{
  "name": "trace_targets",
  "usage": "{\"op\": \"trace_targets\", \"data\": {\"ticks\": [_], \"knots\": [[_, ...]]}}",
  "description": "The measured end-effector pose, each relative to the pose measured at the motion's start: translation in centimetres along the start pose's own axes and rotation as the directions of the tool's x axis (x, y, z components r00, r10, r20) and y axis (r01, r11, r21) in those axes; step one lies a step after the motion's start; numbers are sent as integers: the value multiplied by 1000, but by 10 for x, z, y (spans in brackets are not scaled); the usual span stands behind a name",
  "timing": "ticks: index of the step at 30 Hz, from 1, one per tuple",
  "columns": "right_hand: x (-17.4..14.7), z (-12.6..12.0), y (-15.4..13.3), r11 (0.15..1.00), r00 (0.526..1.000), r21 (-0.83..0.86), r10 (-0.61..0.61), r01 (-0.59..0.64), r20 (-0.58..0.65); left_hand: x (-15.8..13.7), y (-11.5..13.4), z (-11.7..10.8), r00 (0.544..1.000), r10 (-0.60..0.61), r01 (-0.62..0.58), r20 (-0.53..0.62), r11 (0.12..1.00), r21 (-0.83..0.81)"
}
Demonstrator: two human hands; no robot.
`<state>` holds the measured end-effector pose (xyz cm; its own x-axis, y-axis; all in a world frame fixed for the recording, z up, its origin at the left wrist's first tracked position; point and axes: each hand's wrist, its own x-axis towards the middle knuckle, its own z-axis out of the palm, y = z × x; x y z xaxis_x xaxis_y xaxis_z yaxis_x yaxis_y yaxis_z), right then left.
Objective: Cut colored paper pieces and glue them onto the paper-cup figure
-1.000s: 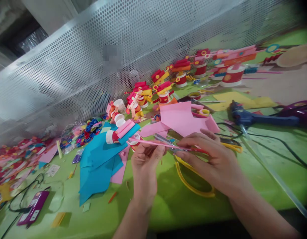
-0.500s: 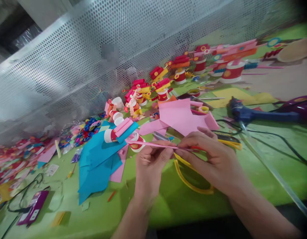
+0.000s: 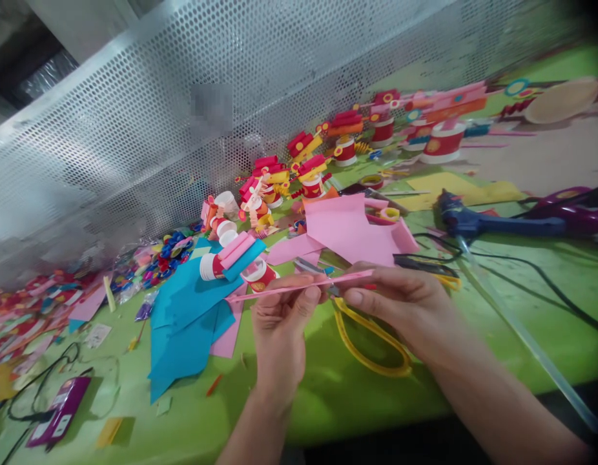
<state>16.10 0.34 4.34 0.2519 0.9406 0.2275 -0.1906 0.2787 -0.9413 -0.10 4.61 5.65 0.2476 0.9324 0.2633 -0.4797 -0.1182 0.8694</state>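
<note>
My left hand [image 3: 282, 332] pinches a narrow pink paper strip [image 3: 274, 290] between thumb and fingers. The strip runs nearly level, with its right end in front of the fingers of my right hand [image 3: 405, 307]. My right thumb is parted from those fingers and sits just below the strip. Beneath my hands lie scissors with yellow handles [image 3: 345, 336], their blades partly hidden. Just behind my left hand stands a red and white paper cup [image 3: 260, 274]. Larger pink paper sheets [image 3: 338, 223] lie beyond my hands.
Blue paper [image 3: 187, 329] lies left. Several cup figures with rolled paper [image 3: 312, 177] stand along the perforated metal panel [image 3: 279, 77]. A blue glue gun [image 3: 493, 223] with a long clear stick [image 3: 526, 336] lies right, cables around it. A purple power strip [image 3: 61, 413] is at front left.
The strip has tilted, its left end lower and its right end higher. My right thumb has come away from it. The view has shifted slightly.
</note>
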Motion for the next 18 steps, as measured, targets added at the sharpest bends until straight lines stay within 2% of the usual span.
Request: {"op": "trace_targets", "data": {"ticks": [3, 5, 18], "knots": [[1, 4, 2, 978, 998, 201, 56, -59, 21, -1, -2, -2, 999, 20, -20, 26, 1000, 21], [2, 5, 4, 958, 996, 273, 83, -87, 24, -2, -4, -3, 999, 32, -32, 29, 999, 29], [6, 10, 1, 915, 984, 385, 164, -124, -72, -4, -4, 2, 999, -42, 42, -19, 999, 31]]}}
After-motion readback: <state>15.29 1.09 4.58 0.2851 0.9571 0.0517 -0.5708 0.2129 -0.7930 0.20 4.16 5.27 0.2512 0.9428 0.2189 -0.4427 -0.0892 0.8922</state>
